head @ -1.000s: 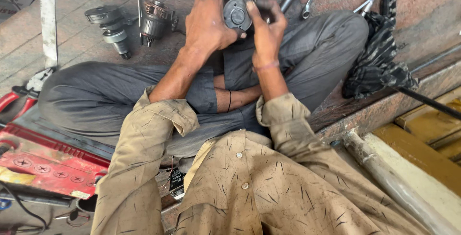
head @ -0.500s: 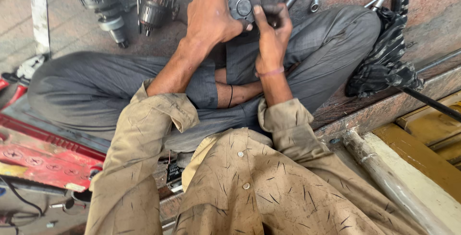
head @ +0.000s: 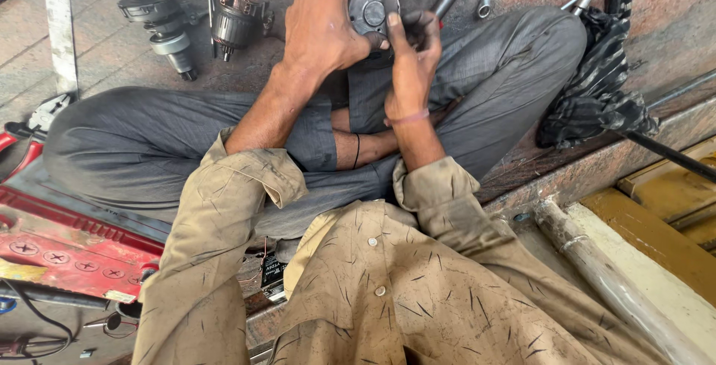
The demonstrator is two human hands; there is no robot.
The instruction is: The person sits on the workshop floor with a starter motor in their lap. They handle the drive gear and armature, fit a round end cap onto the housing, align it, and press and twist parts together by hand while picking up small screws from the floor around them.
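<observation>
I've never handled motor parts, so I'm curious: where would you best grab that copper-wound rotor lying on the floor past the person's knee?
Probably by its fat copper-wound middle, coming down from above. The rotor lies on its side on the tiled floor, so its thick body faces up with free space either side, while its thin shaft ends offer little to hold. The flat-topped gear part lies close on one side, so keep fingers narrow there.

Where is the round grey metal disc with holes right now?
In the head view, the round grey metal disc sits top centre, gripped between the left hand and right hand, above the grey-trousered knees.
</observation>
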